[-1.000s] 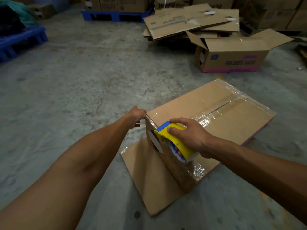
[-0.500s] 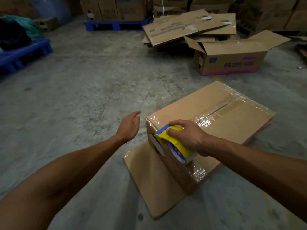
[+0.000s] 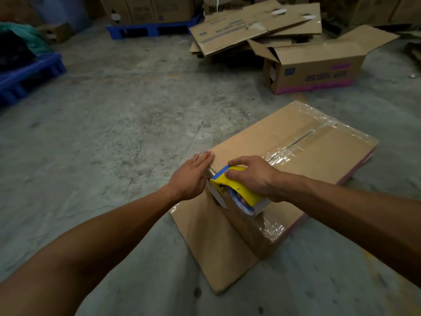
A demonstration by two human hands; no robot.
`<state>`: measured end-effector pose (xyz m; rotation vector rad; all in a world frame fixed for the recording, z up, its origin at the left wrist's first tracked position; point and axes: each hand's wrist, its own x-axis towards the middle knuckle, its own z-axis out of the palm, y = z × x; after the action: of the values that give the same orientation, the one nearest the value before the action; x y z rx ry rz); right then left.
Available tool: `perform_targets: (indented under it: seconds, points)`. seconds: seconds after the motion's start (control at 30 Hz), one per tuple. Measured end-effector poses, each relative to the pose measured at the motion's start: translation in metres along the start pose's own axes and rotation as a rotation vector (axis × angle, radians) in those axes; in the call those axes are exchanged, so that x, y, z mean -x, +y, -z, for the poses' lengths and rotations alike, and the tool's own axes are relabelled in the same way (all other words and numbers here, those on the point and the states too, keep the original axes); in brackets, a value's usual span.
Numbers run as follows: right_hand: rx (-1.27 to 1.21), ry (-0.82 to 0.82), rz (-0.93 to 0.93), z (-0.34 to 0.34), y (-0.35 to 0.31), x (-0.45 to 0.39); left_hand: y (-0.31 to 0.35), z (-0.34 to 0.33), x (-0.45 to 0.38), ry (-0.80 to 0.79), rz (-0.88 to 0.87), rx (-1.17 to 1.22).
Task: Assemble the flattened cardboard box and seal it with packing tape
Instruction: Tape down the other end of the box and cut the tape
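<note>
1. Sitting on the concrete floor [image 3: 114, 133], the cardboard box [image 3: 284, 142] is already squared up, flaps shut, with clear tape shining along the top seam and wrinkled over the near end.
2. At the box's near top edge, the right hand [image 3: 252, 176] has its grip wrapped round the yellow tape dispenser [image 3: 237, 192]; the left hand [image 3: 191, 176] lies flat, fingers straight, pressing that same corner.
3. Looks like mostly done, just the near end left to tape and smooth down.
4. Beyond the box: an open carton [image 3: 319, 67] and flattened cardboard [image 3: 250, 28].
</note>
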<state>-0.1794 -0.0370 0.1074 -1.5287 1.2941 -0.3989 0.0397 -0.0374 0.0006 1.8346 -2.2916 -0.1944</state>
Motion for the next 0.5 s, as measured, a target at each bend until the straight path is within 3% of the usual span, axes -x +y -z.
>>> perform_targets:
  seconds: [0.27,0.5]
  points:
    - [-0.058,-0.027,-0.030,0.001,-0.004,-0.003,0.010,0.016,-0.021,0.183,0.266,0.476]
    - [-0.013,-0.011,-0.011,-0.004,0.000,-0.015,0.018,0.019,-0.040,0.110,0.369,0.436]
